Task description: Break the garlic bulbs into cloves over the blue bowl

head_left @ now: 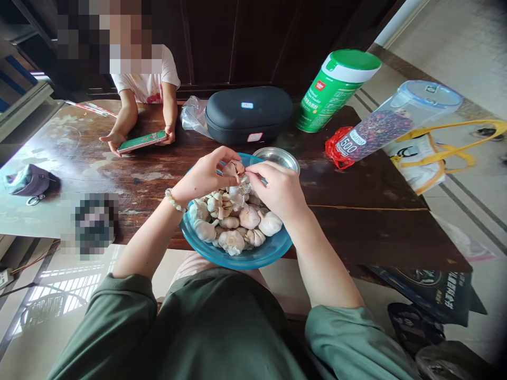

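Dark wooden table; garlic bulb between hands, left cupping, right pinching its skin.

translucent blue bowl, white garlic bulbs tinged purple, plain black case, green-and-white canister, dark brown table

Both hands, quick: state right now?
Left hand: closed around a garlic bulb.
Right hand: fingertips pinched at that bulb's top.

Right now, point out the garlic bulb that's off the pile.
The bulb in the left hand, raised over the blue bowl with the right hand touching it; the other bulbs lie heaped in the bowl.
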A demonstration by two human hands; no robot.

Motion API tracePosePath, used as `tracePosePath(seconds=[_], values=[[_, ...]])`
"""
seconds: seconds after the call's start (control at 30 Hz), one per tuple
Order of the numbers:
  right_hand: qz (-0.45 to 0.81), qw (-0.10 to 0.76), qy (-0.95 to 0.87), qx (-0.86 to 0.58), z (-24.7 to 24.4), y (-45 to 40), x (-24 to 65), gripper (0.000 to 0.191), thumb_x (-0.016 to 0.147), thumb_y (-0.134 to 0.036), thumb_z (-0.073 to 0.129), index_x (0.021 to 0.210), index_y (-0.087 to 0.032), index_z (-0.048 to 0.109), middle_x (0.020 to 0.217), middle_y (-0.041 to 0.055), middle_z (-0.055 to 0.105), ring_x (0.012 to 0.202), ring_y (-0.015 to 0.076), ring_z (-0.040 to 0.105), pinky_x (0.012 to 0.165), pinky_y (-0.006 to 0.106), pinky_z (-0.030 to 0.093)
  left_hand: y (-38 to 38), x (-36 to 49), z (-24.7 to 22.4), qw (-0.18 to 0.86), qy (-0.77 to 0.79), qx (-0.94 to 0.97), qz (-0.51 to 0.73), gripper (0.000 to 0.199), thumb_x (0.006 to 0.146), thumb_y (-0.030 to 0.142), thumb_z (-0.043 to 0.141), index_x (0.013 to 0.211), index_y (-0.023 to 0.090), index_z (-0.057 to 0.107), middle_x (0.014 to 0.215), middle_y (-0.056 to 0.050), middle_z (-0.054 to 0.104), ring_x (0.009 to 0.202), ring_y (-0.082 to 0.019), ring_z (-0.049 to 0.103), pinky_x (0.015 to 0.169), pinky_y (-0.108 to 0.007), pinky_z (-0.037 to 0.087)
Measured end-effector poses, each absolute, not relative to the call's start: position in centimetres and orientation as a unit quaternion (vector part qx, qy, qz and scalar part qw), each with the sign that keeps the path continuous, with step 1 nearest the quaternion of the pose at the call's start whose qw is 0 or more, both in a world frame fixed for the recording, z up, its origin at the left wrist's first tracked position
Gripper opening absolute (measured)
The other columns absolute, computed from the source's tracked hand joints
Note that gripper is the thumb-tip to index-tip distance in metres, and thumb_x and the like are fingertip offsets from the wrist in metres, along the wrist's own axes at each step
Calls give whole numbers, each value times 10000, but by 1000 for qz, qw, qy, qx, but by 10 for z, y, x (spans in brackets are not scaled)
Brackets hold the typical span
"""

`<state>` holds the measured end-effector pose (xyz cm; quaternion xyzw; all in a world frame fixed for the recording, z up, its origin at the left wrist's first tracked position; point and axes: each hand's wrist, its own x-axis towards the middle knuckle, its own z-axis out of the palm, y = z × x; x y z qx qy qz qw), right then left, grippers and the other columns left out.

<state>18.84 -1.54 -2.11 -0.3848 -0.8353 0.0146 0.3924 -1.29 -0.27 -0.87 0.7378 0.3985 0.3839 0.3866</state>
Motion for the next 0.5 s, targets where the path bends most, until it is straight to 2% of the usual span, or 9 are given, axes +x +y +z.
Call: tracePosePath(seconds=[0.27, 0.5], values=[[-60, 360, -842, -398, -17, -19, 185, 163, 860, -120, 517, 735, -212, 567, 722, 20, 650, 656, 161, 601, 608, 276, 432, -8, -10, -4, 389, 390, 745, 375, 435, 713, 259, 788, 1072, 137, 576, 1075, -73, 686, 937, -165, 617, 851, -291, 485], [-60, 385, -806, -445, -18, -18, 186, 145, 815, -112, 532, 719, -219, 551, 696, 16, 644, 617, 167, 577, 560, 285, 376, -8, -10, -3, 417, 381, 734, 378, 442, 696, 242, 790, 1067, 140, 572, 1041, -67, 697, 916, -156, 623, 837, -284, 485]])
